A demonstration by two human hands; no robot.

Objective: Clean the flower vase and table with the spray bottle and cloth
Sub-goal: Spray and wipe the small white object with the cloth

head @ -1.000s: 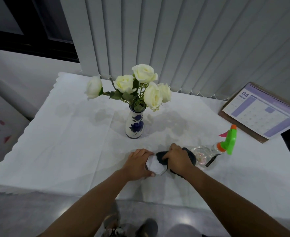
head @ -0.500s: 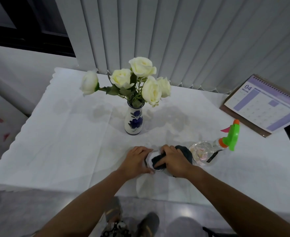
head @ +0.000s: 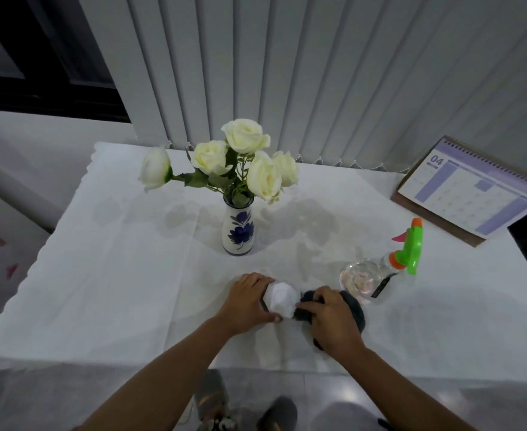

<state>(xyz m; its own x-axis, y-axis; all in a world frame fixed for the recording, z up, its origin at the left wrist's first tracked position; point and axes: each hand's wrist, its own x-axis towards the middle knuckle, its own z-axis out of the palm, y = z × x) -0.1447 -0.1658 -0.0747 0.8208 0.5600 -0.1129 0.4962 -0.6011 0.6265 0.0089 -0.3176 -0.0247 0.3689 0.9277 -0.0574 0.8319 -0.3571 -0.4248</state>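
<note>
Cloth [head: 350, 309] dark, near table [head: 116, 275] front edge, pinched under right hand [head: 333, 318]; left hand [head: 246, 301] gripping white faceted object [head: 282, 298], now more exposed as cloth slides right; vase [head: 238, 231] untouched behind, spray bottle [head: 383, 269] lying right

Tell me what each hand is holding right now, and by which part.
The left hand grips a small white faceted object by its left side. The right hand presses a dark cloth against its right side.

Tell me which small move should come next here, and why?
Probably keep rubbing the dark cloth over the white faceted object: the left hand grips it, the right hand presses the cloth against its side. The vase stands untouched.
</note>
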